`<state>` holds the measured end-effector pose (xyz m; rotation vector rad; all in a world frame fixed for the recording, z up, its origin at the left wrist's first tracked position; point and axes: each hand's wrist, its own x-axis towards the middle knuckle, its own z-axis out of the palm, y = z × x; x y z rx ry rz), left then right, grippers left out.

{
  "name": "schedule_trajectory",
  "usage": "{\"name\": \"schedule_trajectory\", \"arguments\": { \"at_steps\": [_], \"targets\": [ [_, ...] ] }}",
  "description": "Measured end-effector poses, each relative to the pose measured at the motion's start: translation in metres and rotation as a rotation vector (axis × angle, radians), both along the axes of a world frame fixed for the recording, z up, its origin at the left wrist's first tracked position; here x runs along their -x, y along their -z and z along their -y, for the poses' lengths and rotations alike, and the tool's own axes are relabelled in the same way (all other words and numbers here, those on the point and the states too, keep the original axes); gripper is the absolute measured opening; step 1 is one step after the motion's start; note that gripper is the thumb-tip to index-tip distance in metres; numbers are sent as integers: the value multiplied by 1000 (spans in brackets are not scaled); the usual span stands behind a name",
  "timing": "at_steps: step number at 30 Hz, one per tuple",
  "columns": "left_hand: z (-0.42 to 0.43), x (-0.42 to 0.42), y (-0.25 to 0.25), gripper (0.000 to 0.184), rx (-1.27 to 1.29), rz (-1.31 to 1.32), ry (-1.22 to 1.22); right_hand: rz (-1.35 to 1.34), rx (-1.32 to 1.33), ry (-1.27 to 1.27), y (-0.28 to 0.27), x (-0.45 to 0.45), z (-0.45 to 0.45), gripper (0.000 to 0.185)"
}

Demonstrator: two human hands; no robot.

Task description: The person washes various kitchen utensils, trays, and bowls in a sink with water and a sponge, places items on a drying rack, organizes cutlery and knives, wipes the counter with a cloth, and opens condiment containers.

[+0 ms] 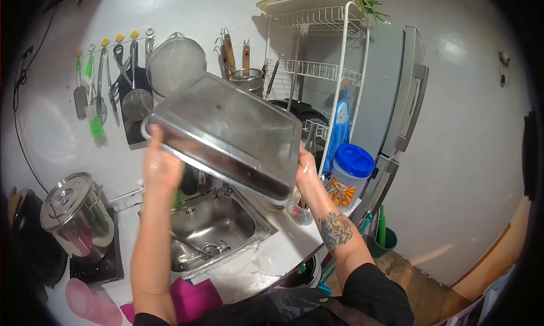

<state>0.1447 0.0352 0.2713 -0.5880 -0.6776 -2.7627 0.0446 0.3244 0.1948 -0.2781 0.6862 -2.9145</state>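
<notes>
A rectangular stainless steel pan (232,127) is raised above the sink, tilted, with its scuffed flat underside turned toward me. My left hand (162,164) grips the rim at the pan's left end, thumb showing and the other fingers hidden behind it. At the opposite end my right hand (306,166) holds the side, its fingers mostly out of sight. Below is the stainless steel sink (238,215), with a drain strainer in its basin; the pan hides part of the faucet.
A lidded steel pot (79,218) stands left on a black cooktop (102,269). A pink pitcher (90,300) and magenta cloth (195,297) lie near the front. Right are a blue-lidded container (354,161) and a white wire rack (343,54). Utensils hang behind.
</notes>
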Motion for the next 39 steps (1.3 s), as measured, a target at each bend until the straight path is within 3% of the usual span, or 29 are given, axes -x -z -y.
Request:
{"name": "schedule_trajectory", "arguments": {
  "at_steps": [1,3,5,8,11,13,15,16,17,18,19,20,21,22,23,25,28,39],
  "targets": [
    [-35,1,3,35,11,-43,60,29,40,45,-11,13,-5,35],
    [-94,14,16,37,78,-143,-66,12,12,132,-46,21,-5,35],
    [-115,35,10,29,8,-188,-9,-67,-54,233,-76,34,-17,34],
    [-136,44,-40,20,-15,-247,-7,-139,-65,173,-128,35,-43,35],
    [-154,46,-99,14,-41,-267,-7,-469,-313,74,-172,32,-75,43],
    [-159,71,-129,14,-11,-329,17,-449,-492,356,-201,26,-89,51],
    [-167,88,-161,14,-120,-320,67,-650,-713,758,-234,31,-116,66],
    [-163,107,-174,14,-142,-383,237,-819,-801,1070,-245,26,-124,69],
    [-159,127,-188,14,-162,-447,409,-1047,-911,1356,-261,14,-128,68],
    [-168,128,-207,13,-240,-346,304,-1232,-963,1699,-277,2,-131,68],
    [-180,123,-228,13,-318,-245,198,-1362,-1009,1846,-294,-10,-131,66],
    [-185,121,-244,12,-398,-252,338,-1487,-1032,2006,-310,-22,-132,63],
    [-189,124,-257,12,-478,-258,479,-1368,-1316,2069,-322,-28,-132,61],
    [-189,136,-271,14,-426,-268,479,-1225,-1603,2111,-332,-31,-134,64],
    [-185,158,-286,14,-429,-266,476,-1228,-1605,2106,-346,-29,-137,64],
    [-176,207,-307,15,-198,-434,451,-1195,-1601,2241,-371,-21,-146,43],
    [-201,218,-316,14,-249,-322,403,-1344,-1681,2392,-380,-22,-146,36],
    [-201,219,-314,16,-209,-272,238,-1454,-1675,2369,-401,1,-145,35]
  ]
}}
